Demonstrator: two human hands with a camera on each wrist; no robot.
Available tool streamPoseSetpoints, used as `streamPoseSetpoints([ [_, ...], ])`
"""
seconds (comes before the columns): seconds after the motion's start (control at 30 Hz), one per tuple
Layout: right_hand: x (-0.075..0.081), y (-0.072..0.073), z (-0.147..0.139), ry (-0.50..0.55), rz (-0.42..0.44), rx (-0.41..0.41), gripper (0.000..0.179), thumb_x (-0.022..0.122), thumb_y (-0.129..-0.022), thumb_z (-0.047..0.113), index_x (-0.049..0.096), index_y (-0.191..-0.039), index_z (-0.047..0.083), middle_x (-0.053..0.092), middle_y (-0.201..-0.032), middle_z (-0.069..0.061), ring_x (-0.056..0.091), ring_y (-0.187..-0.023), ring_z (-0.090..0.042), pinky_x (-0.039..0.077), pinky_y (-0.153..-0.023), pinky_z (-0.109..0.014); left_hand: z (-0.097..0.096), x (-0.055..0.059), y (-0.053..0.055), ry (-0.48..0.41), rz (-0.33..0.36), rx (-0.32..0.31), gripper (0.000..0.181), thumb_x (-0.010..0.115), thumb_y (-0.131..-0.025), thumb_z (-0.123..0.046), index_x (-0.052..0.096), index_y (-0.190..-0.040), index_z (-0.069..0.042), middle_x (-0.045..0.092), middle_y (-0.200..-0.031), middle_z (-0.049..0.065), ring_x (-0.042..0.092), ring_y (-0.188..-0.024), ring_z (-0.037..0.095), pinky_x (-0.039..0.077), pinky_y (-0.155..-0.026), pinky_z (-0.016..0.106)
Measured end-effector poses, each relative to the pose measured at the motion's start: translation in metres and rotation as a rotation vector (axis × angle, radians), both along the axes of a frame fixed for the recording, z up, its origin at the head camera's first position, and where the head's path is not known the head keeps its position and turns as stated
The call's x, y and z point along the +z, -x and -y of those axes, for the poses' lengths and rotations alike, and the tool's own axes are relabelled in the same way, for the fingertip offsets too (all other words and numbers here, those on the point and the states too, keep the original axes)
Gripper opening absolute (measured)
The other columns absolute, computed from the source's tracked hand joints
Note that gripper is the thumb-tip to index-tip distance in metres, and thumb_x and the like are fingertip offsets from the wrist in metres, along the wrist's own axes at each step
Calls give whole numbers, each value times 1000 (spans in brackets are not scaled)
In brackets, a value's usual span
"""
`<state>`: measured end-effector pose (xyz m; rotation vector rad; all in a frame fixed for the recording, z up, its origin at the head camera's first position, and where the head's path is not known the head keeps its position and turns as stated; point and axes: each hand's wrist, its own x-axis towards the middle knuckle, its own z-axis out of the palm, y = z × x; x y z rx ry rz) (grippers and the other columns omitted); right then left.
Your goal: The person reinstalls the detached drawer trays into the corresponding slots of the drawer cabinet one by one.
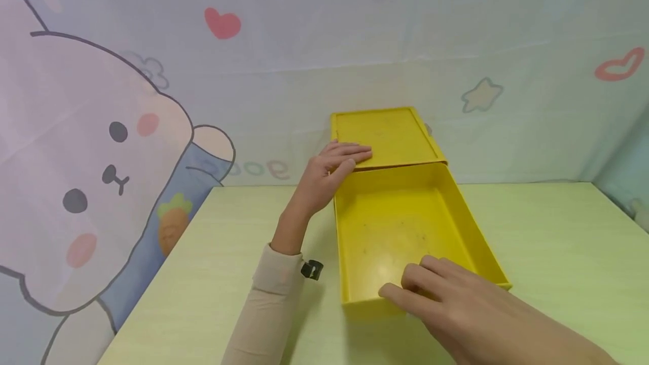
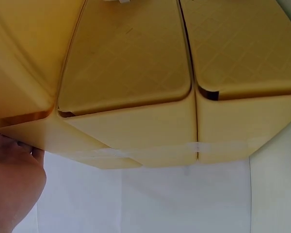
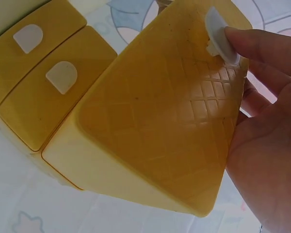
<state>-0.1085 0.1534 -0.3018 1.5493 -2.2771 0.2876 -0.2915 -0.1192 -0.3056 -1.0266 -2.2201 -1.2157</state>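
A yellow drawer [image 1: 400, 224] stands pulled out from a yellow drawer unit [image 1: 382, 134] and holds nothing visible. My left hand [image 1: 334, 170] rests on the unit's top at its left front corner, fingers laid flat across it. At the drawer's near edge is my right hand [image 1: 456, 303], its fingers bent over the front panel [image 3: 155, 107]. The right wrist view has a digit against the white pull tab [image 3: 220, 36] on that waffle-patterned panel, with other fingers behind the panel's edge. Two more drawer fronts [image 3: 58, 87] with white tabs are closed.
The unit stands on a pale green-yellow table [image 1: 243, 230]. Behind hangs a cloth backdrop [image 1: 314, 44] printed with a bear, hearts and a star, close to the unit's rear. Clear tape [image 2: 194, 148] runs along the unit's side. A small black clip [image 1: 311, 269] sits at the left cuff.
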Motion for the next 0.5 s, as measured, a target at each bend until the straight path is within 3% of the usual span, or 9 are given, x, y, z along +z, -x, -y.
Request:
streamPoseSetpoints([
  [0.17, 1, 3, -3, -80, 76, -73, 67, 83, -93, 14, 54, -151, 30, 57, -115, 17, 48, -96, -5, 50, -76, -23, 1, 2, -2, -3, -3, -1, 38, 47, -113, -20, 74, -135, -7, 72, -139, 7, 58, -138, 19, 14, -133, 33],
  [0.3, -1, 8, -3, -48, 6, -68, 72, 86, -87, 6, 57, -151, 22, 62, -120, 11, 53, -100, -11, 56, -82, -29, 2, 3, -1, -9, 8, 2, 38, 46, -113, -21, 74, -136, -8, 72, -138, 6, 58, -138, 17, 14, -133, 32],
  [0.43, 0, 13, -1, 86, -88, -24, 34, 56, -112, 20, 63, -145, 17, 62, -113, 12, 54, -95, -11, 53, -82, -24, 2, 2, -2, -8, 20, 4, 38, 46, -113, -22, 74, -136, -8, 72, -138, 5, 59, -138, 17, 14, -133, 31],
  [0.5, 1, 14, 0, 150, -126, -26, 41, 36, -117, 30, 65, -143, 16, 63, -111, 13, 57, -95, -10, 52, -85, -21, 2, 2, -1, -6, 23, 7, 38, 46, -113, -22, 74, -136, -9, 72, -138, 5, 59, -138, 17, 14, -133, 30],
])
